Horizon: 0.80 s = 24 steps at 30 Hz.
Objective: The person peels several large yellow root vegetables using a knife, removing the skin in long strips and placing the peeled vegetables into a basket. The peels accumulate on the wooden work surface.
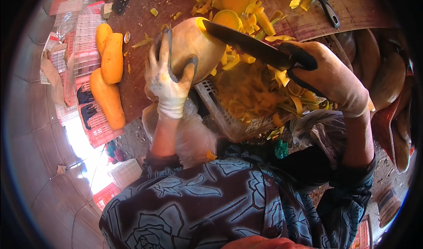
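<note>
My left hand (169,86), in a white glove with dark fingertips, grips a large tan-skinned squash (198,50) from its left side and steadies it over the tabletop. My right hand (332,75), also gloved, is closed round the dark handle of a kitchen knife (246,45). The knife's wide dark blade points left, its tip at the squash's upper right end, where a strip of bright yellow flesh shows. Beyond the blade lie round yellow squash slices (235,1) among peelings and offcuts. Part of the squash is hidden behind my left fingers.
Below the knife, a white plastic crate (219,110) holds a heap of orange peelings (255,97). A black-handled peeler (328,11) lies at the far right. Several peeled orange squashes (108,101) rest at left, near red crates (88,35). Unpeeled squashes (385,70) are piled at right.
</note>
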### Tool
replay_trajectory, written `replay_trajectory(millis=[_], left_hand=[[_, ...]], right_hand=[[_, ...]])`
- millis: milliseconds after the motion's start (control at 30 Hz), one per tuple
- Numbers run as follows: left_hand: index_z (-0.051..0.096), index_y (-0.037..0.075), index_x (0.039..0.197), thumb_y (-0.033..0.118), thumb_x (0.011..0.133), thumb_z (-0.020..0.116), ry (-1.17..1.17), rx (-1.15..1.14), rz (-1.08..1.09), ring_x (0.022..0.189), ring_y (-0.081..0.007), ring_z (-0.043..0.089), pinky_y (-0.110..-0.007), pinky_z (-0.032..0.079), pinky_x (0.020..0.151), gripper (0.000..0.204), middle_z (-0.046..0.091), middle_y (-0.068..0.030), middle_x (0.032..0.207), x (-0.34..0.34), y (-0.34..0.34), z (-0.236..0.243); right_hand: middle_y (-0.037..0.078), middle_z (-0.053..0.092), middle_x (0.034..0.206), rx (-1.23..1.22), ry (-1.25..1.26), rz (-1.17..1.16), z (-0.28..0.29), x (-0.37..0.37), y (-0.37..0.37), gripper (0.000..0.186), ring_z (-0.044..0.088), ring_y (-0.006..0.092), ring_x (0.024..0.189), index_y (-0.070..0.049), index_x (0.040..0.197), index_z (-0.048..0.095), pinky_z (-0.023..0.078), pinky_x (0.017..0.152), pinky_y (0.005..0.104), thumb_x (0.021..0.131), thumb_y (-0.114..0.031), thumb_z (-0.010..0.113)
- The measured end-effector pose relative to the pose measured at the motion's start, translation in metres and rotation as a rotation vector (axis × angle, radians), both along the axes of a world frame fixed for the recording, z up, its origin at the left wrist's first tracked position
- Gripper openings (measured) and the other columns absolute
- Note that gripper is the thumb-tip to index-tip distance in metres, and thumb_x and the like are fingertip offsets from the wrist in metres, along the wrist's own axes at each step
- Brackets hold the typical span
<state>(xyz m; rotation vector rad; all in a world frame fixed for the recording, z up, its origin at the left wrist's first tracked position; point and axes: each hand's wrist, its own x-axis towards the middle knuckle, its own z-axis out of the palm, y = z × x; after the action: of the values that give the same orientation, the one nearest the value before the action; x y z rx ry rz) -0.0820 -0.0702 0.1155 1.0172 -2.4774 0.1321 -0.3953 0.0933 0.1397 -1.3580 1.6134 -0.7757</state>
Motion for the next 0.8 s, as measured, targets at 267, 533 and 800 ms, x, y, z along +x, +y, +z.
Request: replay_trajectory(millis=[267,533,800], left_hand=[[0.052,0.013,0.155,0.061,0.084,0.073,0.001,-0.039,0.022,0.130,-0.0486,0.055,-0.054,0.046,0.108,0.088,0.055,-0.0247,0.148,0.002,0.008,-0.003],[0.051,0.012,0.156,0.066,0.085,0.070,0.010,-0.074,0.039,0.132,-0.0488,0.054,-0.058,0.043,0.110,0.091,0.053,-0.0262,0.151,0.004,0.017,-0.007],[0.052,0.012,0.155,0.064,0.088,0.069,-0.004,-0.114,0.032,0.127,-0.0468,0.057,-0.051,0.047,0.107,0.087,0.055,-0.0246,0.148,0.004,0.021,-0.005]], right_hand=[[0.013,0.074,0.107,-0.288,0.111,-0.288,-0.016,-0.031,0.017,0.044,0.073,0.0216,0.099,-0.002,0.139,0.062,0.057,0.089,0.0325,0.097,-0.014,0.069],[0.022,0.066,0.113,-0.210,0.848,-0.211,-0.079,0.015,-0.037,0.046,0.067,0.0390,0.106,-0.013,0.139,0.061,0.055,0.089,0.0473,0.093,-0.017,0.065],[0.008,0.072,0.115,-0.414,-0.307,-0.208,-0.072,0.086,-0.079,0.032,0.066,0.0149,0.094,-0.006,0.121,0.073,0.053,0.085,0.0295,0.091,-0.007,0.063]])
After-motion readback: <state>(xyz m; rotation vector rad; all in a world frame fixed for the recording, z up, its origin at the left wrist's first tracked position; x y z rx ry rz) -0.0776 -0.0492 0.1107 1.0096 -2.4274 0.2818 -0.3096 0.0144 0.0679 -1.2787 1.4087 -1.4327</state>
